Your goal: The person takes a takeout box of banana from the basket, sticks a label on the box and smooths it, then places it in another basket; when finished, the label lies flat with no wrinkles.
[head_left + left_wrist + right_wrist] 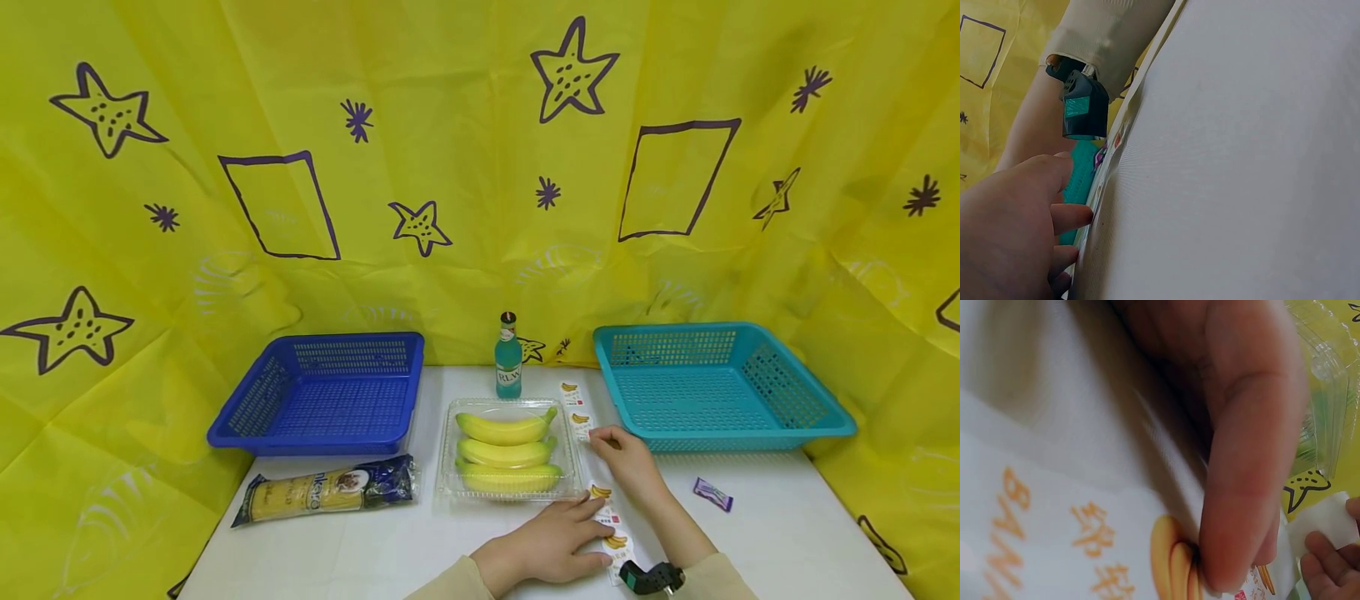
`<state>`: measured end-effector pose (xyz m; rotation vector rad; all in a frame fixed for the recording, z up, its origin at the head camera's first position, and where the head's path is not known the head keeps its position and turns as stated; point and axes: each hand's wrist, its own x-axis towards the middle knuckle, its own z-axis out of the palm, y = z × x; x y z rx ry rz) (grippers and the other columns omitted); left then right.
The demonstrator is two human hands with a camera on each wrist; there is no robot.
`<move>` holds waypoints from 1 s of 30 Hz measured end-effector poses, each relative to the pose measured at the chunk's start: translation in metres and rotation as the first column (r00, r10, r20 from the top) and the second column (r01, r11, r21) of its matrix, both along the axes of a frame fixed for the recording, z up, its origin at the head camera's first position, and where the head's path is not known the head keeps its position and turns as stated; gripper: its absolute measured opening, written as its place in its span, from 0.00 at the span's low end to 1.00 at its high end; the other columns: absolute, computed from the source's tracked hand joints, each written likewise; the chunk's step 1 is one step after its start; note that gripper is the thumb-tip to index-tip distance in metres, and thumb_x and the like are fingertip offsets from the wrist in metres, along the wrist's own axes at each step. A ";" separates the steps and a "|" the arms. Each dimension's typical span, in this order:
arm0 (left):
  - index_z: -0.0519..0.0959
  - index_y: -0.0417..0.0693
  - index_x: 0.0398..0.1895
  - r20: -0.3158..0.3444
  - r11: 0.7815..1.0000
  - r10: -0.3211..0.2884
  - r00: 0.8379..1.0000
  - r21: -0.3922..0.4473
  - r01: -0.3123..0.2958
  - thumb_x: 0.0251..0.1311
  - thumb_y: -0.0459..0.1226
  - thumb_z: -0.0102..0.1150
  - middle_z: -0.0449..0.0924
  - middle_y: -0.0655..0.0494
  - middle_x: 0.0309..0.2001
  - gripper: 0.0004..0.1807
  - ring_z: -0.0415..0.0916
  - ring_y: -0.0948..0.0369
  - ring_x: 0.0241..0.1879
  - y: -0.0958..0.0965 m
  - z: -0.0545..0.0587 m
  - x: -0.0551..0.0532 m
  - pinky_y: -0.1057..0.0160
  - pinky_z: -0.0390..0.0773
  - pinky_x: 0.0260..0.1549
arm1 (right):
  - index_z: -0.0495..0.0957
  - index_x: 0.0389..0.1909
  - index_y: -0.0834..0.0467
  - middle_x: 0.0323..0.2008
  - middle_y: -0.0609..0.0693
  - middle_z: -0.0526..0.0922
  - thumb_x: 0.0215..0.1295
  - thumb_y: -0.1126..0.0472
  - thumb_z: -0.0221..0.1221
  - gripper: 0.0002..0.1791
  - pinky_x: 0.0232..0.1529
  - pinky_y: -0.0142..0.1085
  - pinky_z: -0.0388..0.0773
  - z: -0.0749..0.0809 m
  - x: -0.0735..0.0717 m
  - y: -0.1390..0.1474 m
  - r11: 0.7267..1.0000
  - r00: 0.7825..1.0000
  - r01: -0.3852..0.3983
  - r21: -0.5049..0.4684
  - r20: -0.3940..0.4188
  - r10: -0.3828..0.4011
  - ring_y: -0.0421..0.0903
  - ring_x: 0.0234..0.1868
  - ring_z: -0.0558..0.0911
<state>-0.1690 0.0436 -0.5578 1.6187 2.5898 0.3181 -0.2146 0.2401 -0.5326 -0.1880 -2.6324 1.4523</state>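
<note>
A strip of banana labels [602, 504] runs along the right side of a clear plastic box [446, 454] containing three bananas [506, 454]. My left hand [551, 542] presses the strip's near end, fingers spread and fairly straight. In the right wrist view, one left-hand finger [1247, 481] looms large beside a printed banana. Farther up the strip, my right hand [630, 462] pinches a banana label [581, 425] between thumb and fingers. The label's blank white back [1329, 528] shows in the right wrist view, held by the right hand's fingers [1329, 565].
A blue basket [408, 417] stands at the left and a teal basket [622, 408] at the right. Behind the box is a small teal bottle [508, 367]. A spaghetti packet [322, 492] lies front left, and a purple wrapped sweet [712, 493] lies right of my right forearm.
</note>
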 end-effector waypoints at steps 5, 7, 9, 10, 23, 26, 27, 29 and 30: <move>0.70 0.68 0.68 -0.001 1.000 -0.001 1.000 0.000 0.001 0.74 0.59 0.35 0.56 0.57 0.77 0.26 0.55 0.56 0.76 0.000 0.000 0.000 0.60 0.62 0.72 | 0.85 0.44 0.58 0.50 0.53 0.86 0.71 0.53 0.58 0.14 0.50 0.28 0.74 -0.002 -0.001 0.000 0.998 1.000 0.012 -0.067 -0.012 -0.013 0.41 0.50 0.79; 0.71 0.67 0.68 -0.008 1.000 -0.003 1.000 0.002 0.003 0.74 0.59 0.36 0.57 0.57 0.77 0.26 0.55 0.56 0.76 0.001 0.001 0.000 0.60 0.62 0.72 | 0.85 0.44 0.57 0.49 0.53 0.86 0.71 0.53 0.58 0.14 0.48 0.27 0.75 -0.002 -0.001 0.000 0.996 1.000 0.015 -0.088 -0.015 -0.016 0.38 0.47 0.79; 0.71 0.66 0.67 -0.015 1.000 -0.002 1.000 0.008 0.002 0.74 0.59 0.37 0.59 0.56 0.76 0.25 0.56 0.56 0.75 0.001 0.004 0.001 0.60 0.63 0.71 | 0.85 0.45 0.57 0.49 0.54 0.86 0.71 0.54 0.58 0.13 0.46 0.26 0.75 -0.002 -0.001 -0.001 0.995 1.000 0.015 -0.102 -0.023 -0.017 0.35 0.43 0.78; 0.72 0.66 0.67 -0.019 1.000 -0.003 1.000 0.009 0.003 0.74 0.58 0.37 0.60 0.55 0.76 0.25 0.57 0.56 0.75 0.001 0.005 0.001 0.60 0.63 0.71 | 0.85 0.45 0.58 0.49 0.54 0.86 0.71 0.55 0.59 0.12 0.45 0.25 0.75 -0.003 -0.001 -0.001 0.993 1.000 0.012 -0.114 -0.026 -0.015 0.34 0.43 0.78; 0.72 0.65 0.67 -0.053 1.000 0.002 0.999 0.010 -0.001 0.75 0.57 0.37 0.61 0.55 0.75 0.25 0.59 0.55 0.74 0.002 0.004 0.002 0.60 0.64 0.70 | 0.81 0.50 0.63 0.65 0.63 0.72 0.64 0.69 0.62 0.14 0.44 0.20 0.77 -0.007 -0.004 -0.003 0.989 0.994 -0.045 -0.142 -0.107 0.030 0.33 0.43 0.79; 0.72 0.65 0.67 -0.070 1.000 -0.002 0.998 0.000 0.002 0.75 0.58 0.36 0.61 0.55 0.75 0.25 0.58 0.56 0.74 0.002 0.002 0.002 0.61 0.64 0.70 | 0.82 0.49 0.62 0.64 0.62 0.74 0.64 0.69 0.61 0.13 0.46 0.20 0.76 -0.006 -0.002 -0.004 0.990 0.994 -0.040 -0.136 -0.108 0.025 0.38 0.46 0.81; 0.72 0.65 0.67 -0.076 1.000 -0.004 0.997 -0.003 0.004 0.75 0.58 0.36 0.61 0.55 0.75 0.26 0.58 0.56 0.74 0.002 0.002 0.002 0.61 0.64 0.71 | 0.82 0.49 0.62 0.64 0.63 0.74 0.64 0.69 0.61 0.13 0.46 0.20 0.76 -0.005 -0.002 -0.004 0.989 0.994 -0.040 -0.139 -0.110 0.024 0.42 0.48 0.81; 0.71 0.65 0.68 -0.081 1.000 -0.008 0.997 -0.006 0.008 0.75 0.58 0.35 0.60 0.55 0.76 0.26 0.58 0.56 0.75 0.002 0.001 0.002 0.61 0.64 0.71 | 0.83 0.48 0.62 0.62 0.62 0.76 0.65 0.70 0.61 0.12 0.48 0.18 0.75 -0.006 -0.001 -0.004 0.989 0.993 -0.037 -0.141 -0.112 0.021 0.49 0.53 0.81; 0.71 0.65 0.68 -0.077 1.000 -0.010 0.997 -0.006 0.009 0.75 0.58 0.35 0.59 0.55 0.76 0.26 0.57 0.56 0.75 0.002 0.001 0.001 0.61 0.64 0.71 | 0.83 0.48 0.63 0.62 0.62 0.77 0.65 0.70 0.60 0.12 0.49 0.17 0.75 -0.006 -0.001 -0.004 0.989 0.994 -0.036 -0.145 -0.111 0.020 0.51 0.55 0.80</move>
